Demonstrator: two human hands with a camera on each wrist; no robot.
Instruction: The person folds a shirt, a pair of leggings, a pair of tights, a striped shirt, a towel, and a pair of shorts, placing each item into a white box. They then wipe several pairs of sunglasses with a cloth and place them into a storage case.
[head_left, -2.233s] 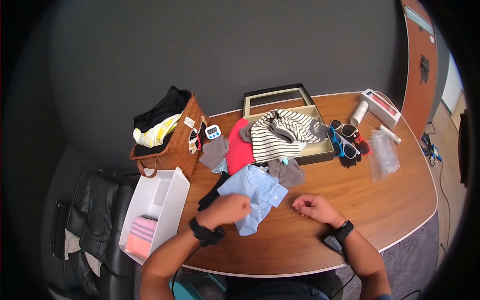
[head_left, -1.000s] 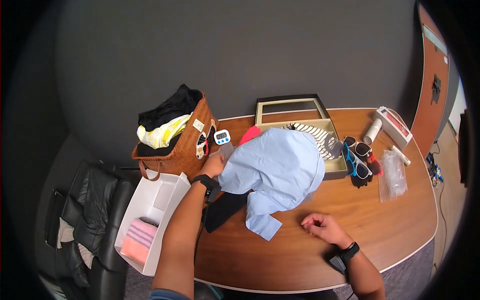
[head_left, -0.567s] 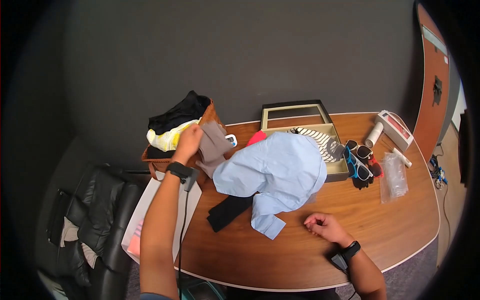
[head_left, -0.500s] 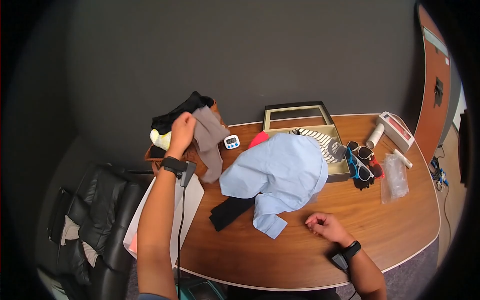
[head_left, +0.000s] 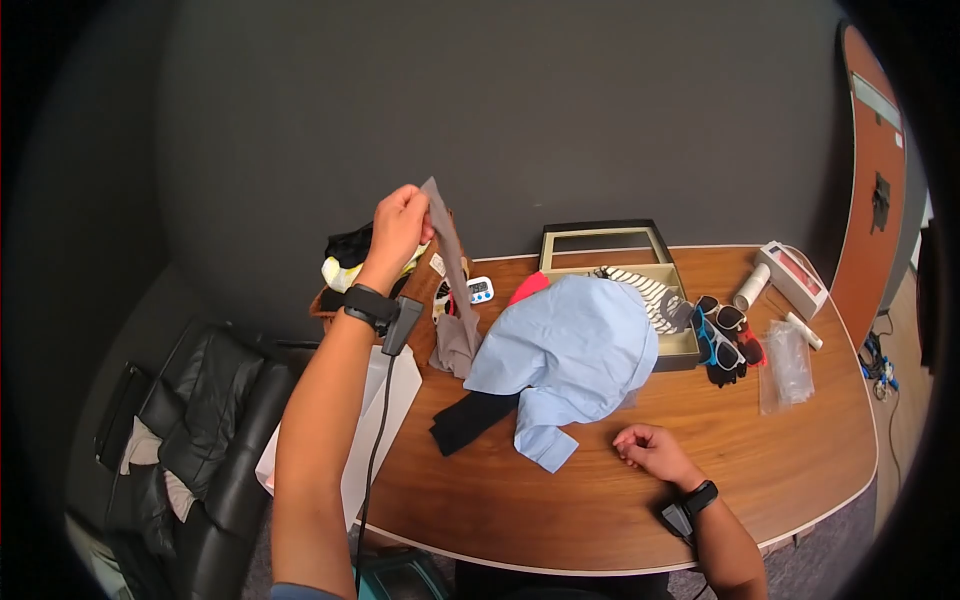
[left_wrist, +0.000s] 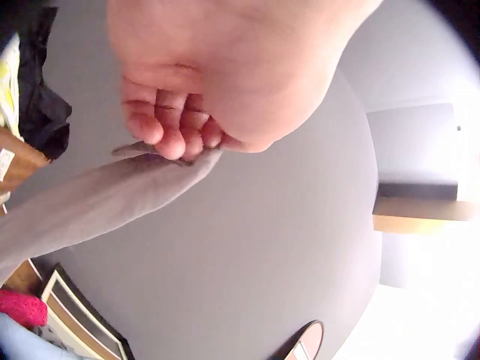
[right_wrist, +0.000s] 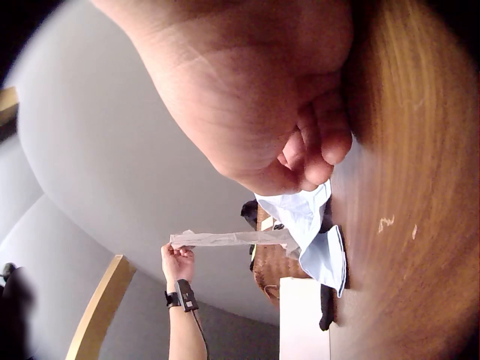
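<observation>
My left hand (head_left: 402, 230) is raised over the basket side and pinches one end of a long, thin grey garment (head_left: 447, 243). The left wrist view shows the curled fingers gripping the grey fabric (left_wrist: 112, 202). The garment hangs down in a narrow strip, its lower end bunched by the light blue shirt (head_left: 570, 345). That shirt is spread over the pile of clothes, hiding most of it. A black cloth piece (head_left: 470, 425) sticks out from under it. My right hand (head_left: 655, 452) rests on the table, fingers loosely curled, holding nothing.
Behind the left arm stands a brown woven basket (right_wrist: 276, 264) of clothes, with a white box (head_left: 390, 400) in front. A timer (head_left: 480, 290) is near the pile. An open compartment case (head_left: 605, 240), sunglasses (head_left: 720, 345), a plastic bag (head_left: 787, 370) and a white box (head_left: 795, 280) lie right.
The light blue shirt was spread out over the pile. My left hand took hold of the grey garment by the basket and lifted it up, stretching it long. The right hand stayed on the table.
</observation>
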